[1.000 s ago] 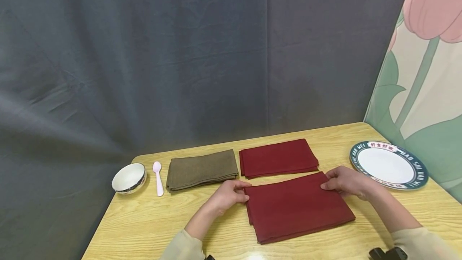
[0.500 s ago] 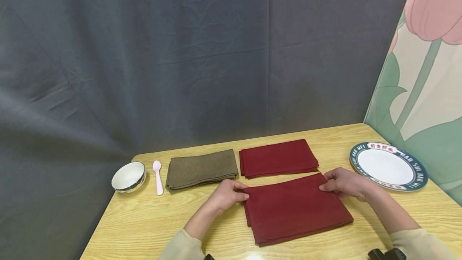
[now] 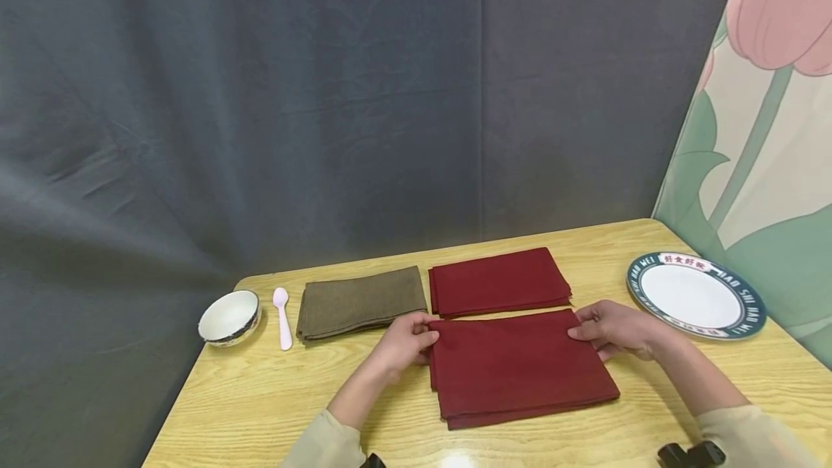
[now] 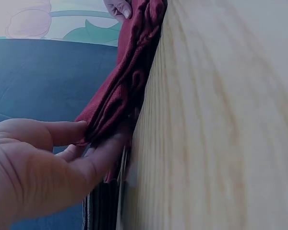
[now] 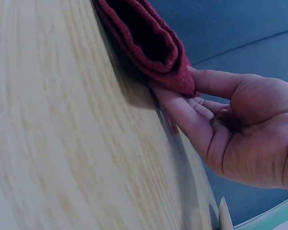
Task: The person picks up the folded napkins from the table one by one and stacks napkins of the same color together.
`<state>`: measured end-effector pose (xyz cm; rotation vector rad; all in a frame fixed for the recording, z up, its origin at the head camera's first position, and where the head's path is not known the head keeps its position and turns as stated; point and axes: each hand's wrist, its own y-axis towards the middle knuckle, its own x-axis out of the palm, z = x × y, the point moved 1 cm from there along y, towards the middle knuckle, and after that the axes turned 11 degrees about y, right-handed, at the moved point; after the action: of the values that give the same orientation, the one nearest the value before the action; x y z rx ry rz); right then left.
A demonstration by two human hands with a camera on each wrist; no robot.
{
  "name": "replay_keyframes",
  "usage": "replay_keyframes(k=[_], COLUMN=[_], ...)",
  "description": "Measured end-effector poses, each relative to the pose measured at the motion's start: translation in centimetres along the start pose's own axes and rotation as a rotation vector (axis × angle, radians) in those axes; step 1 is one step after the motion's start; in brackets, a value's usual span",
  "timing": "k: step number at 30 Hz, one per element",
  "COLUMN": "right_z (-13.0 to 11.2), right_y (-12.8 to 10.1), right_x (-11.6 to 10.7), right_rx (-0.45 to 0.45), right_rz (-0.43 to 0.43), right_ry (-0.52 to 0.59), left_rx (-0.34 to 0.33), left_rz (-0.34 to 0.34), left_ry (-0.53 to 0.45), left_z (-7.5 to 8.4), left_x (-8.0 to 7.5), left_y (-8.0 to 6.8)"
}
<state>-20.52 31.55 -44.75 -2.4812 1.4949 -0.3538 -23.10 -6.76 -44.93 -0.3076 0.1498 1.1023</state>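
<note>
A folded dark red cloth [image 3: 520, 367] lies low over the near part of the table in the head view, its layers stacked along the near edge. My left hand [image 3: 406, 341] pinches its far left corner, thumb on top and fingers underneath. At the far right corner my right hand [image 3: 614, 331] pinches it the same way. The left wrist view shows the thumb against the cloth's folds [image 4: 117, 98], with fingers between cloth and wood. In the right wrist view the rolled fold [image 5: 153, 52] sits between thumb and fingers, close above the tabletop.
Just behind lies a second folded red cloth [image 3: 497, 282], with a folded brown cloth [image 3: 364, 302] to its left. A pink spoon [image 3: 282, 320] and a white bowl [image 3: 230, 318] stand at far left. A green-rimmed plate [image 3: 754, 316] sits at right on the wooden table [image 3: 247, 410].
Both hands have shifted the held red cloth slightly left and away from me, and its near edge has swung a little to the left. The other items keep their places.
</note>
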Motion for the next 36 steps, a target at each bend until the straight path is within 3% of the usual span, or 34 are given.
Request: replay_keyframes(k=[3, 12, 20, 27, 36], right_z=[0.0, 0.2, 0.3, -0.2, -0.8], right_y=[0.1, 0.0, -0.3, 0.0, 0.7], right_x=[0.0, 0.0, -0.3, -0.3, 0.3], right_rx=[0.000, 0.009, 0.014, 0.001, -0.107], right_rz=[-0.004, 0.012, 0.038, 0.129, 0.269], right_ry=[0.016, 0.047, 0.048, 0.037, 0.072], left_rx=[-0.014, -0.050, -0.049, -0.012, 0.000], left_rz=[-0.016, -0.109, -0.039, 0.031, 0.160], left_ry=[-0.058, -0.111, -0.170, -0.216, -0.263], left_z=[0.0, -0.4, -0.4, -0.7, -0.4], left_x=[0.0, 0.2, 0.6, 0.5, 0.2], left_y=[0.1, 0.3, 0.4, 0.5, 0.7])
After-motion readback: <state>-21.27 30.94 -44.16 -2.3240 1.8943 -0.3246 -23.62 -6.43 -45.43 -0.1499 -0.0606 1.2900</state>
